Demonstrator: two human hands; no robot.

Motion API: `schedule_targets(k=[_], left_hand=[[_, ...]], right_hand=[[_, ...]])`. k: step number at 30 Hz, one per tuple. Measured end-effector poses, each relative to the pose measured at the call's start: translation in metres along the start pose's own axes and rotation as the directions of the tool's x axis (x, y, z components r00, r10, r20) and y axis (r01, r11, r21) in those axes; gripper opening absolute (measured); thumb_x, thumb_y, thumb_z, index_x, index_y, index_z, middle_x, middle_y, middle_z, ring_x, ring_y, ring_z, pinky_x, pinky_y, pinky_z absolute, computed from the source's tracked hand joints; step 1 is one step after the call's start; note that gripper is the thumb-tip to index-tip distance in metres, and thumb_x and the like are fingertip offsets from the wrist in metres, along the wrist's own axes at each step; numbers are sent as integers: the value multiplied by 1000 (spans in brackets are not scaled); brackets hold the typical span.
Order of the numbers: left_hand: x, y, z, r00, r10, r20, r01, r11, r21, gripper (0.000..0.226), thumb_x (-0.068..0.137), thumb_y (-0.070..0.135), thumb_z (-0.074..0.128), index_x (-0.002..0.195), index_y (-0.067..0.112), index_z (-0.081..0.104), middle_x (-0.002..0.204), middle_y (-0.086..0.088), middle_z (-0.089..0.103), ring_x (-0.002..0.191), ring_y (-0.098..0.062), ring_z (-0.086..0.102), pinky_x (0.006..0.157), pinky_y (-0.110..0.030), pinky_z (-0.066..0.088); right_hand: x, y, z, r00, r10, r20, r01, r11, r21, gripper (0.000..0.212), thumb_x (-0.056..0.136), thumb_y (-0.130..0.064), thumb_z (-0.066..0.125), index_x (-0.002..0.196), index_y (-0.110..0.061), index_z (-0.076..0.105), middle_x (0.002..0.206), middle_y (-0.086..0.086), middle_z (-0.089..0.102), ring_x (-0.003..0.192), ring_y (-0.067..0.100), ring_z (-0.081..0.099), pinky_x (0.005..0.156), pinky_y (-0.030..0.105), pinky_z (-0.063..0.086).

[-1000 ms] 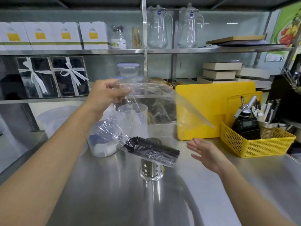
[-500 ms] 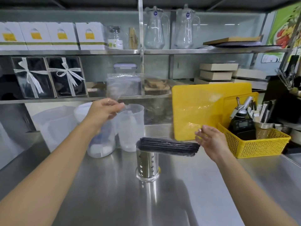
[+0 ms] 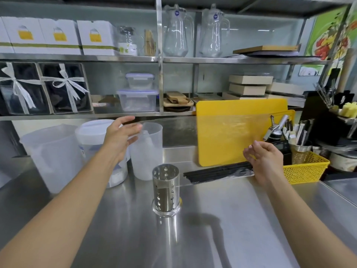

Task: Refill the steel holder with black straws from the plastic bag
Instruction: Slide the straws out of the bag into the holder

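The perforated steel holder (image 3: 165,188) stands upright at the middle of the steel counter, and no straws show above its rim. To its right a bundle of black straws (image 3: 216,172) lies nearly level inside the clear plastic bag (image 3: 228,132), low over the counter. The bag's loose film rises in front of the yellow board. My right hand (image 3: 265,161) grips the bag at the straws' right end, which it hides. My left hand (image 3: 120,137) hovers above and left of the holder, fingers spread, holding nothing.
A yellow cutting board (image 3: 239,107) leans on the back wall behind the straws. A yellow basket (image 3: 305,171) of utensils sits at the right. Translucent jugs and tubs (image 3: 146,151) stand left of the holder. Shelves of boxes and pitchers run above.
My left hand let go of the bag's top and opened. My right hand took the straw end, and the bundle moved off the holder's top to its right, lower down.
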State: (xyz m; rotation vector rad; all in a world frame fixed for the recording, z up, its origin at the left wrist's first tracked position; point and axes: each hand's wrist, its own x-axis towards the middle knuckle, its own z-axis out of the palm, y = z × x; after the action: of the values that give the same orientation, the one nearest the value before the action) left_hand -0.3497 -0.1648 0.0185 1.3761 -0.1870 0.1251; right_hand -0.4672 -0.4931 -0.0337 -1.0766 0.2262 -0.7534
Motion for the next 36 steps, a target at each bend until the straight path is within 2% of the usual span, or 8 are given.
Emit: schedule_targets(k=[4,8,14,21,26,29,32,36], left_hand=[[7,7,11,975,215,54,-222,937,271,27,76,3,69,75,30,66,85,4,67,86,-16,62,80,-26,49],[11,24,27,891,420,170,-449,771,452,17,81,5,65,89,20,66,85,6,64,78,-5,57,76,-15,44],[20,30,31,830,519,203,-530,622,576,8,86,7,59,91,9,65,87,-1,61,76,-8,55,70,-8,41],[28,-2,20,860,474,189,-426,464,776,13,92,11,46,102,18,52,98,-5,66,98,-31,56,82,-44,47],[32,-7,12,864,467,186,-407,431,805,28,88,11,54,115,19,50,96,-6,65,97,-30,57,89,-37,37],[33,-4,10,870,451,200,-404,419,813,38,82,28,65,117,22,51,98,-4,65,98,-24,57,94,-35,31],[36,-3,9,885,381,268,-417,394,819,39,77,43,67,112,32,53,97,3,65,102,-20,54,89,-31,24],[40,-4,12,907,272,322,-417,468,779,14,78,41,66,89,33,60,93,8,66,98,-20,57,88,-40,44]], right_hand=[[6,-2,-8,999,2,-40,-1,999,35,16,90,-6,53,75,-11,52,67,5,55,61,16,58,73,35,50],[9,-7,-10,999,-15,-41,17,999,32,17,90,-7,53,74,-11,52,70,5,54,63,15,57,73,33,51],[13,-14,-3,998,-66,-18,66,997,37,15,91,-8,53,76,-12,52,71,3,53,63,12,57,72,27,53],[19,0,13,996,-92,-19,91,996,-24,17,91,-8,53,75,-12,51,70,4,53,60,9,58,70,28,52],[22,5,27,995,-95,-3,95,994,-46,14,91,-8,53,78,-12,51,70,3,54,58,6,60,70,26,54],[26,3,35,995,-94,24,96,992,-76,12,91,-8,53,79,-12,51,71,4,54,61,9,58,71,27,53],[29,2,43,994,-95,46,100,987,-127,12,91,-9,53,80,-13,52,72,3,54,65,11,58,72,27,54],[33,0,54,992,-101,69,113,973,-199,13,90,-9,55,78,-14,52,74,4,56,69,14,58,72,26,54]])
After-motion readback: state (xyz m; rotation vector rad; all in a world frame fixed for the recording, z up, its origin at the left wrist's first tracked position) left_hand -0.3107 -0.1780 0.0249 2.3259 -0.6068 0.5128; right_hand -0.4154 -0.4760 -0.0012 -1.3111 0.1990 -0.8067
